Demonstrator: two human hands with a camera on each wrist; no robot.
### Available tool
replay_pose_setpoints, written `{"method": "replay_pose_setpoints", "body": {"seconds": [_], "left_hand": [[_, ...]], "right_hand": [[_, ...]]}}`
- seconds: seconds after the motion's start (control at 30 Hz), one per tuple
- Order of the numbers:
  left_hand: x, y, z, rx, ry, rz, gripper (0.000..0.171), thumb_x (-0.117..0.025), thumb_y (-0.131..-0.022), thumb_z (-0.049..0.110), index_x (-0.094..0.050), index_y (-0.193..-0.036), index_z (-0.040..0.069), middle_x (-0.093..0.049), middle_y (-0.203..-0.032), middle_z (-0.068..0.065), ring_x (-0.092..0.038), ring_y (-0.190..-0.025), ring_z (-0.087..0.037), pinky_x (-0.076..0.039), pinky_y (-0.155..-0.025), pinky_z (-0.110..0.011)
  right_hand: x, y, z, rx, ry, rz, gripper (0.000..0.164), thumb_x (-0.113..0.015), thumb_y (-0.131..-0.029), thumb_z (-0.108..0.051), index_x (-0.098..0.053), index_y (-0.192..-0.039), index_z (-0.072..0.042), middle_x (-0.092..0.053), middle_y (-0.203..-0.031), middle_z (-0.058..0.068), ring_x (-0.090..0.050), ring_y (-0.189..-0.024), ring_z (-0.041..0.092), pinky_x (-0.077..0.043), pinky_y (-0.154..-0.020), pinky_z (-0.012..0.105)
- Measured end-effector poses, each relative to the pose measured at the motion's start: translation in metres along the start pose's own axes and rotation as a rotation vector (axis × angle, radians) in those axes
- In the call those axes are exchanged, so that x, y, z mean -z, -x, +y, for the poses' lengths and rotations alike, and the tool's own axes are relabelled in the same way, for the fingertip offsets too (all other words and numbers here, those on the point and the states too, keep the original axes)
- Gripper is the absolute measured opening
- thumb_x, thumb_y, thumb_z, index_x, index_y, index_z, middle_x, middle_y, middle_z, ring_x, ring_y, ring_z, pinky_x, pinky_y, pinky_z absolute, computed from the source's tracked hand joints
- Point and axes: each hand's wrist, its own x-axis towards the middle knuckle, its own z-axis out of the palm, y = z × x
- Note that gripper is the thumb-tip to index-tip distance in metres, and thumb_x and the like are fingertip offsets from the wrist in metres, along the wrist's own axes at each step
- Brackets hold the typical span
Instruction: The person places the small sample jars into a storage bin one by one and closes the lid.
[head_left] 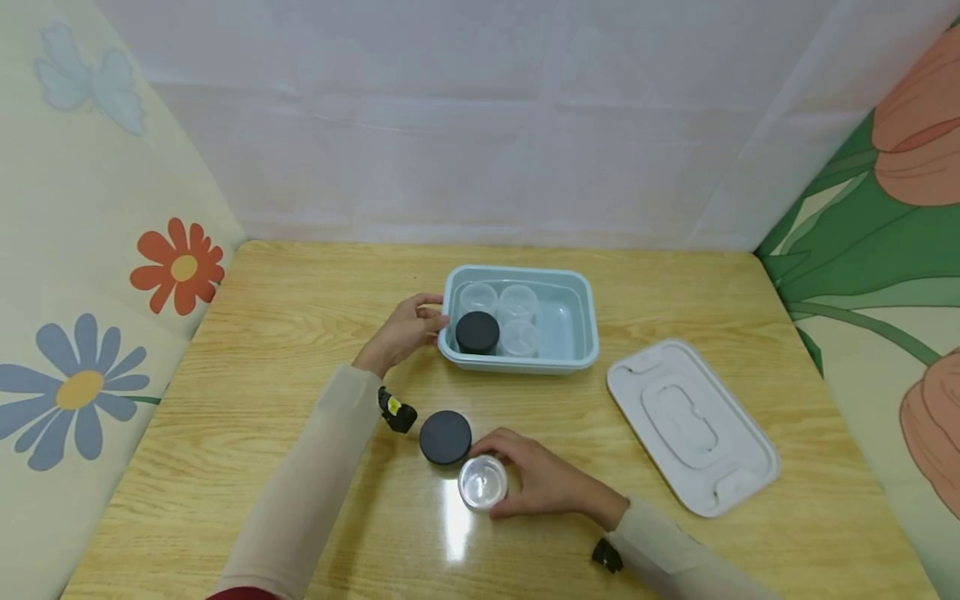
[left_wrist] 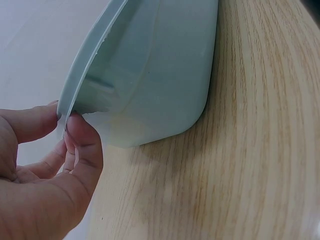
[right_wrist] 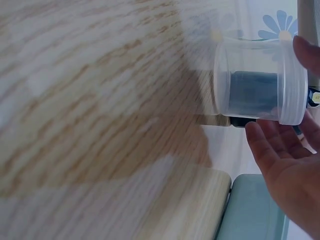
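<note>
My left hand (head_left: 397,335) pinches the left rim of a light blue plastic tub (head_left: 540,365); in the left wrist view, thumb and fingers meet on either side of that rim (left_wrist: 86,70). Several clear round containers (head_left: 518,302) and a black round container (head_left: 477,332) sit inside the tub's left part. Nearer the front, my right hand (head_left: 542,477) holds a clear plastic jar (head_left: 482,483) between thumb and fingers. The jar (right_wrist: 255,57) stands low at the table in the right wrist view. Just left of it is another black round container (head_left: 446,437).
A white rectangular lid (head_left: 693,427) lies slanted on the wooden table (head_left: 315,308), right of the tub. Behind the table hangs a pale cloth (head_left: 450,150); flower-printed panels flank both sides.
</note>
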Motion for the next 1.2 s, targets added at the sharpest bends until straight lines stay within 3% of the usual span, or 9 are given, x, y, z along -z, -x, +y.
{"method": "replay_pose_setpoints", "body": {"seconds": [0.57,0.93,1.2], "left_hand": [[0.000,0.001,0.000,-0.005,0.011,0.001,0.048,-0.050,-0.097,0.002,-0.033,-0.142,0.001,-0.046,-0.100,-0.007,-0.053,-0.080,-0.012,-0.051,-0.068,-0.022],[-0.001,0.001,-0.001,0.002,0.010,-0.002,0.048,-0.050,-0.097,0.003,-0.034,-0.142,0.001,-0.045,-0.098,-0.006,-0.053,-0.079,-0.011,-0.050,-0.067,-0.022],[-0.001,0.002,0.001,-0.007,0.019,-0.005,0.048,-0.049,-0.097,0.003,-0.033,-0.142,0.001,-0.046,-0.096,-0.005,-0.054,-0.076,-0.010,-0.050,-0.066,-0.022]], "right_hand": [[0.007,0.002,0.001,0.017,0.102,0.100,0.064,-0.085,-0.067,-0.013,-0.054,-0.123,-0.008,-0.058,-0.119,0.004,-0.055,-0.108,0.015,-0.046,-0.096,0.031],[0.016,0.008,-0.001,-0.040,0.083,0.116,0.065,-0.084,-0.069,-0.013,-0.053,-0.126,-0.005,-0.057,-0.121,0.005,-0.056,-0.106,0.018,-0.050,-0.091,0.030],[0.025,0.011,-0.002,-0.042,0.128,0.157,0.065,-0.084,-0.069,-0.014,-0.053,-0.125,-0.005,-0.057,-0.121,0.007,-0.057,-0.105,0.020,-0.052,-0.089,0.030]]}}
